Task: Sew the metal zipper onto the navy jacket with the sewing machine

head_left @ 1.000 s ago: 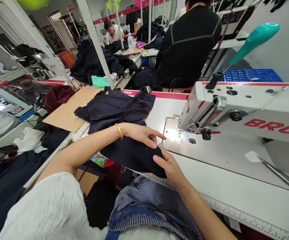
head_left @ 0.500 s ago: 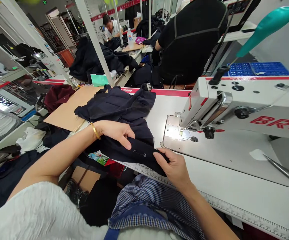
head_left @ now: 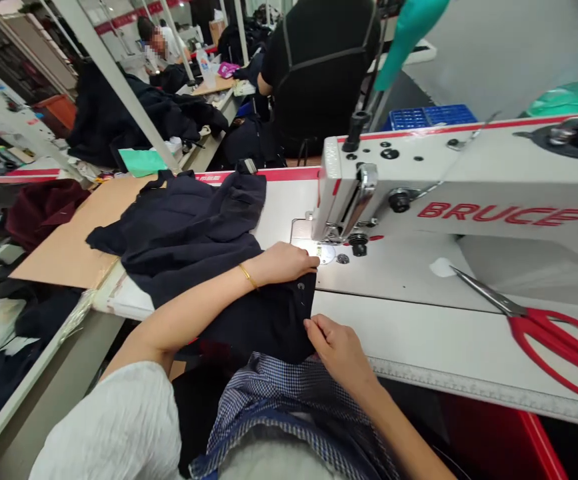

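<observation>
Navy fabric [head_left: 189,233] lies in a soft, matte heap on the white sewing table [head_left: 419,333], its near end hanging over the table's front edge, where a printed ruler strip runs. The left hand [head_left: 283,262] lies flat, fingers together, pressing the cloth just at 9 o'clock of the lit needle plate [head_left: 326,252]. The right hand [head_left: 336,347] pinches the cloth's corner at the table edge — 6 o'clock of the left. Bare, smooth tabletop stretches toward 3 o'clock, as far as the red-handled scissors [head_left: 553,337]. A glossy white sewing machine [head_left: 449,193] walls off 1 o'clock; brown cardboard [head_left: 69,233] lies under the heap at 10 o'clock.
</observation>
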Motion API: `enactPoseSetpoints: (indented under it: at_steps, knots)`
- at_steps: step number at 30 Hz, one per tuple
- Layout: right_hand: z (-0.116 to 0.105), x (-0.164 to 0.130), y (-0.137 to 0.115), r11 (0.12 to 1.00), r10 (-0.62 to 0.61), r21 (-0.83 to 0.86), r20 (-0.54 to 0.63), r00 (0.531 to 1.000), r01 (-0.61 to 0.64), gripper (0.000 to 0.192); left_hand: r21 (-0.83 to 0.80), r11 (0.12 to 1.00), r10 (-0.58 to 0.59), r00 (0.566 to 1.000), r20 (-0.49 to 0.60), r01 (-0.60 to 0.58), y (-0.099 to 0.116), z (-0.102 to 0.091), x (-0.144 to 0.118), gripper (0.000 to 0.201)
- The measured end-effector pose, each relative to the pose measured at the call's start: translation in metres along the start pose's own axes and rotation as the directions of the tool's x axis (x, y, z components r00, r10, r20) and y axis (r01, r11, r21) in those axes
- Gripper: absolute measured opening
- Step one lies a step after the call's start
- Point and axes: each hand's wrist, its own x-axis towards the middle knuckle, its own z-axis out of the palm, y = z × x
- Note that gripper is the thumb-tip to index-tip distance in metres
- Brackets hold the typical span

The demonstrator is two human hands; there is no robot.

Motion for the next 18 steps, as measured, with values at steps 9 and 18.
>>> enactPoseSetpoints:
  at_steps: [9, 18]
  knots:
    - [-0.030, 0.056, 0.034, 0.719, -0.477, -0.560, 0.034, 0.878, 0.411, 0.033, -0.118, 0.993, -0.013, 0.999, 0.034, 0.017, 0.000, 0.024, 0.028, 0.021]
    - [-0.024, 0.062, 0.039, 0.758, -0.418, -0.540, 0.027, 0.908, 0.365, 0.036, -0.178, 0.922, -0.341, 0.939, 0.041, 0.342, -0.029, 0.026, 0.050, 0.031]
